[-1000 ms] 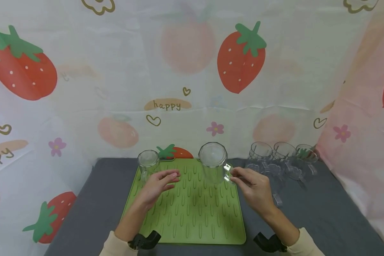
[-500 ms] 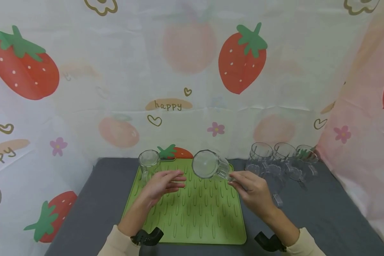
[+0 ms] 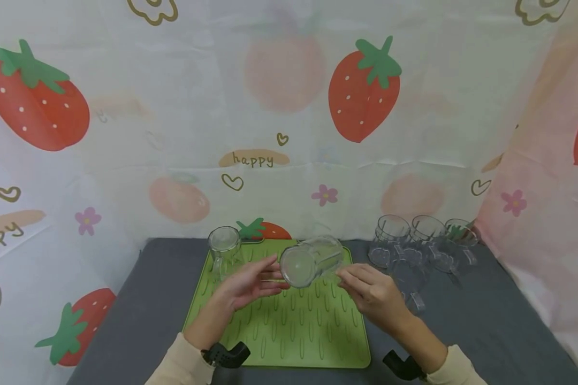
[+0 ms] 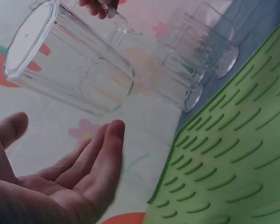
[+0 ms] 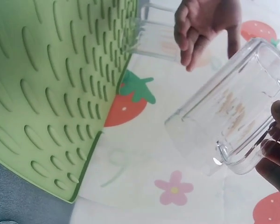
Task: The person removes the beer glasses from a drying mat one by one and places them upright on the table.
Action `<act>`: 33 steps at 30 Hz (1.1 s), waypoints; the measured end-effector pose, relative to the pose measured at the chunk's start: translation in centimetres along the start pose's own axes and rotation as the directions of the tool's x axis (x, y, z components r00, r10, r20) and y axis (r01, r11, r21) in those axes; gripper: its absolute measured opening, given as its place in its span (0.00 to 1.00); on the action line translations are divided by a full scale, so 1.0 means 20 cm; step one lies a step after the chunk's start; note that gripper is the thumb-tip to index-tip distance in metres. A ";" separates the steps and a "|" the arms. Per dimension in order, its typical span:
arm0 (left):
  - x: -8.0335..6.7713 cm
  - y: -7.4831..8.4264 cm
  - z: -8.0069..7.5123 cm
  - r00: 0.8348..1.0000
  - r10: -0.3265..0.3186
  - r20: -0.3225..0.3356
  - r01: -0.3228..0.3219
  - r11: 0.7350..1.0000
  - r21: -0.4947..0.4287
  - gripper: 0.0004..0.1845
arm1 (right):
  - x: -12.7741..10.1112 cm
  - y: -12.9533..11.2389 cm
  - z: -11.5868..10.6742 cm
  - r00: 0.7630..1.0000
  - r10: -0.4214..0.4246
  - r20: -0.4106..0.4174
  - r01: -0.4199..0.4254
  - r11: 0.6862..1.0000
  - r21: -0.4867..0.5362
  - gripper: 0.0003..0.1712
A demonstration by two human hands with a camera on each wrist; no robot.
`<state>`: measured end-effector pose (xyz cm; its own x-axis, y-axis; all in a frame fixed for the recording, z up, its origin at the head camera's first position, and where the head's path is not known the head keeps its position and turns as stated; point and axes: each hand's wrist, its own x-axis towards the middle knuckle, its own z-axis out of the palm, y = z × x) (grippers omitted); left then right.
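Partly visible mug handle (image 5: 241, 166) (behind fingers (image 5: 275, 173))

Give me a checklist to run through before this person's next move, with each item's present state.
1. Right hand gripping the handle of the held mug: ok, fingers are at it.
2. Held mug upright: not ok, it is tipped onto its side in the air.
3. Left hand supporting that mug: not ok, it is open close by, with a gap in the left wrist view.
4. Green mat lying flat: ok.
5. Other mug standing: ok, at the mat's far left corner.
6. Held mug's exact height above the mat: cannot tell.
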<state>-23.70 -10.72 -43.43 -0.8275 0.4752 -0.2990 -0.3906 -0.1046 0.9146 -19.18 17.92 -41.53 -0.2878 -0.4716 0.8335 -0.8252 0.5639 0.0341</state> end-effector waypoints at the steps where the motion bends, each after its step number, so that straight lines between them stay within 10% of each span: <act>1: 0.01 0.00 0.01 1.000 -0.013 0.005 0.013 1.000 0.006 0.34 | 0.00 0.00 0.00 1.000 -0.011 0.002 0.011 1.000 0.004 0.24; 15: 0.06 0.02 0.07 0.988 -0.146 0.055 0.147 0.989 -0.025 0.55 | -0.02 -0.03 0.02 0.993 -0.116 0.024 0.116 0.993 -0.011 0.20; 33: 0.10 0.06 0.14 0.960 -0.223 0.170 0.234 0.971 -0.048 0.47 | -0.04 -0.05 0.03 0.989 -0.139 0.042 0.139 0.990 -0.004 0.21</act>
<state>-24.72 -7.35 -42.23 -0.6386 0.6278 -0.4450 -0.5925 -0.0322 0.8049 -18.52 17.34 -42.58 -0.1906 -0.5730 0.7971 -0.8551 0.4957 0.1519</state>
